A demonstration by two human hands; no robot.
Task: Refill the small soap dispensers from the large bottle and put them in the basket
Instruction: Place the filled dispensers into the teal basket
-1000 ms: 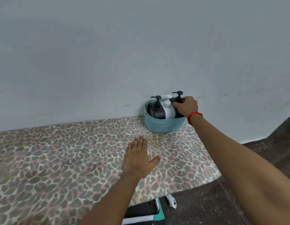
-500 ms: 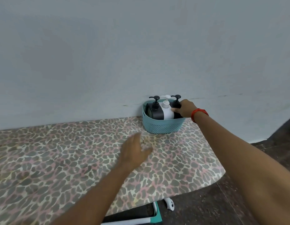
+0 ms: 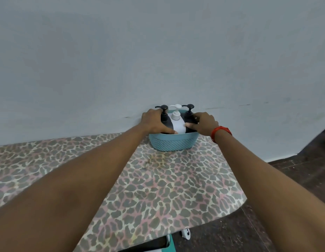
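Note:
A teal woven basket [image 3: 173,143] stands at the back of the table against the wall. Three pump dispensers stand upright in it: a black one [image 3: 165,118] on the left, a white one [image 3: 177,122] in the middle, a black one [image 3: 189,113] on the right. My left hand [image 3: 154,122] wraps the basket's left end, thumb across its front rim, fingers against the left black dispenser. My right hand [image 3: 203,124], with a red wristband, grips the basket's right end beside the right black dispenser. No large bottle is in view.
The table carries a leopard-print cover [image 3: 167,188] and ends at a rounded edge on the right. A pale blue wall [image 3: 158,51] rises directly behind the basket. Dark floor [image 3: 294,170] lies to the right; a teal and white object [image 3: 169,244] shows below the table's front edge.
My left hand lifted off the table and moved forward to the basket's left end. My right hand shifted from the right black dispenser's top down to the basket's right end.

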